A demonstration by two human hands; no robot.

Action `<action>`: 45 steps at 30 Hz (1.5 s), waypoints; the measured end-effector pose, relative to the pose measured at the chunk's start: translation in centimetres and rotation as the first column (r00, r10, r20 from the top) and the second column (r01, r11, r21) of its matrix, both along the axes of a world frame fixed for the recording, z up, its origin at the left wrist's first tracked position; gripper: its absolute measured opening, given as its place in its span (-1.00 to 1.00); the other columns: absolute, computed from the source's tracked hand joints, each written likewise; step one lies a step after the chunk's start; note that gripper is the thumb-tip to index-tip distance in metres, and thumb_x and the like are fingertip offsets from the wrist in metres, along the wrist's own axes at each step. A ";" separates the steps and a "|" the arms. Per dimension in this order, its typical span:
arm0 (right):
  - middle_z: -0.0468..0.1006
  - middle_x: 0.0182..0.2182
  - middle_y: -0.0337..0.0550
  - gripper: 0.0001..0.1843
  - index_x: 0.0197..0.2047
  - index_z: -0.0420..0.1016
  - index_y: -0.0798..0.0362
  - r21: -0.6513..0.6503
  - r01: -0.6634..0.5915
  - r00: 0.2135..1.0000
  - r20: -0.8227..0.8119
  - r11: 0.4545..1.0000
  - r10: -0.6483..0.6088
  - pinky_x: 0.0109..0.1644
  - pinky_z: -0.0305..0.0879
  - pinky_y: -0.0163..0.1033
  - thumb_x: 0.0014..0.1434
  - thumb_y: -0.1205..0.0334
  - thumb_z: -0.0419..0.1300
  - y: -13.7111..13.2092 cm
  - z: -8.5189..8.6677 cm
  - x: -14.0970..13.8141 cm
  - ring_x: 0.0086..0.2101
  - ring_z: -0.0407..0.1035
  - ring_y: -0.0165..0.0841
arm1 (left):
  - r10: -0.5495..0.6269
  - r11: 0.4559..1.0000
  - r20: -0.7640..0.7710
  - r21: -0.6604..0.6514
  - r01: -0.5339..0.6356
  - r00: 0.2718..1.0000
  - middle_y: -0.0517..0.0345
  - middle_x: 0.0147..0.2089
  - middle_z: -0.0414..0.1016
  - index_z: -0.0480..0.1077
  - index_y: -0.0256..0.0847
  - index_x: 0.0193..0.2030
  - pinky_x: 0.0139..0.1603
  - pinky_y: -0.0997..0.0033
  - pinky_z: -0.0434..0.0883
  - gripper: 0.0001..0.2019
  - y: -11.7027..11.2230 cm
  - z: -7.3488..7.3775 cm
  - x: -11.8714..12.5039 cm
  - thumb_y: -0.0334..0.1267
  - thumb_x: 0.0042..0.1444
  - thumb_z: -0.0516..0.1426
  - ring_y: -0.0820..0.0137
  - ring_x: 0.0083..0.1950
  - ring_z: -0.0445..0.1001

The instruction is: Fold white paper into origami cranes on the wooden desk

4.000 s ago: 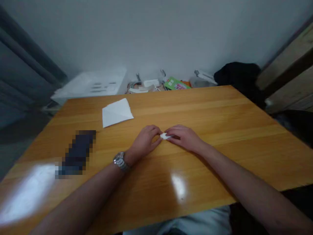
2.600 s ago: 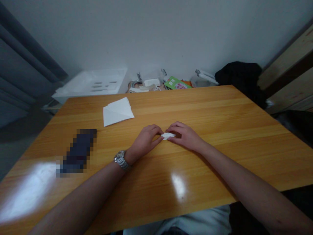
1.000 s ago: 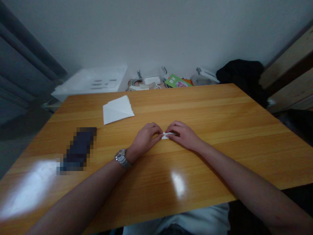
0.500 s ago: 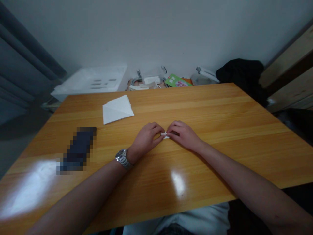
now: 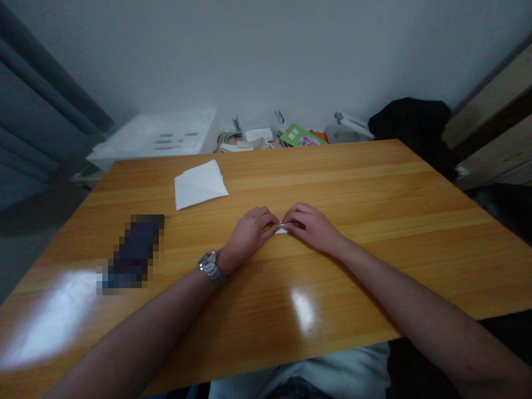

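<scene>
Between my hands, low over the middle of the table, is a small folded piece of white paper (image 5: 281, 230). My left hand (image 5: 253, 230), with a metal watch (image 5: 210, 266) on its wrist, pinches the paper's left side between thumb and fingers. From the other side my right hand (image 5: 311, 226) pinches it too, fingertips close to those of the left. Most of the paper is hidden behind the fingers; only a small white part shows below the fingertips.
A stack of white paper sheets (image 5: 201, 185) lies at the back left of the wooden table (image 5: 353, 188). Left of my arm is a dark, pixelated object (image 5: 135, 249). Behind the table stand a white foam box (image 5: 166, 130), a green booklet (image 5: 301, 136) and a black bag-like bundle (image 5: 409, 119).
My fingertips have drawn slightly closer together over the paper, with the left hand shifted a little right. Both hands keep their pinch.
</scene>
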State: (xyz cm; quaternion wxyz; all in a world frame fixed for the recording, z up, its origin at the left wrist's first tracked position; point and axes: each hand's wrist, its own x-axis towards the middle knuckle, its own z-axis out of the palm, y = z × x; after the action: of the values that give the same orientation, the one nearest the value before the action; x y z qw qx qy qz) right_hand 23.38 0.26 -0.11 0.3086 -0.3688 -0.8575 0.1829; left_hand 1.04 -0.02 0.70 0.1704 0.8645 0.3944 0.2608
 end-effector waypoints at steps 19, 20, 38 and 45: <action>0.51 -0.27 -0.11 -0.95 -0.24 0.56 0.05 -0.008 -0.010 1.000 -0.025 1.000 0.010 -0.13 0.34 -0.19 0.29 0.29 0.27 0.3 0.1 0.7 -0.22 0.41 -0.30 | -0.004 1.000 -0.024 -0.016 0.004 1.000 0.08 -0.19 0.51 0.49 -0.23 -0.21 -0.08 0.29 0.39 -0.85 0.1 0.1 0.0 -0.25 0.35 0.13 0.30 -0.13 0.45; 0.51 -0.27 -0.12 -0.95 -0.24 0.57 0.05 -0.013 -0.009 1.000 -0.028 1.000 0.008 -0.13 0.34 -0.19 0.29 0.29 0.27 0.3 0.1 0.7 -0.22 0.41 -0.30 | 0.002 1.000 -0.022 -0.022 -0.003 1.000 0.08 -0.19 0.51 0.49 -0.23 -0.21 -0.08 0.29 0.39 -0.84 0.1 0.1 0.0 -0.24 0.35 0.13 0.29 -0.14 0.45; 0.54 -0.26 -0.10 -0.93 -0.25 0.60 0.04 -0.060 0.050 0.999 -0.012 0.997 -0.051 -0.12 0.36 -0.19 0.29 0.30 0.27 0.5 0.3 1.5 -0.23 0.45 -0.30 | 0.023 0.999 0.088 -0.042 -0.019 0.996 0.11 -0.20 0.54 0.54 -0.18 -0.19 -0.05 0.31 0.40 -0.90 0.2 -0.2 -0.4 -0.24 0.28 0.21 0.32 -0.13 0.48; 0.53 -0.26 -0.12 -0.94 -0.24 0.59 0.04 -0.073 0.049 0.998 -0.034 0.996 -0.051 -0.12 0.36 -0.20 0.28 0.29 0.27 0.4 0.2 1.4 -0.23 0.44 -0.31 | 0.014 0.999 0.094 -0.051 -0.009 0.995 0.10 -0.21 0.54 0.54 -0.19 -0.21 -0.07 0.31 0.41 -0.88 0.2 0.0 -0.6 -0.25 0.30 0.18 0.33 -0.14 0.48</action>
State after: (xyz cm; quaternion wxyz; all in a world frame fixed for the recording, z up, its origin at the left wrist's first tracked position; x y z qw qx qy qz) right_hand 24.77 0.66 0.13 0.3150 -0.3977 -0.8351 0.2127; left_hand 0.48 0.15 0.68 0.2090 0.8444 0.3974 0.2922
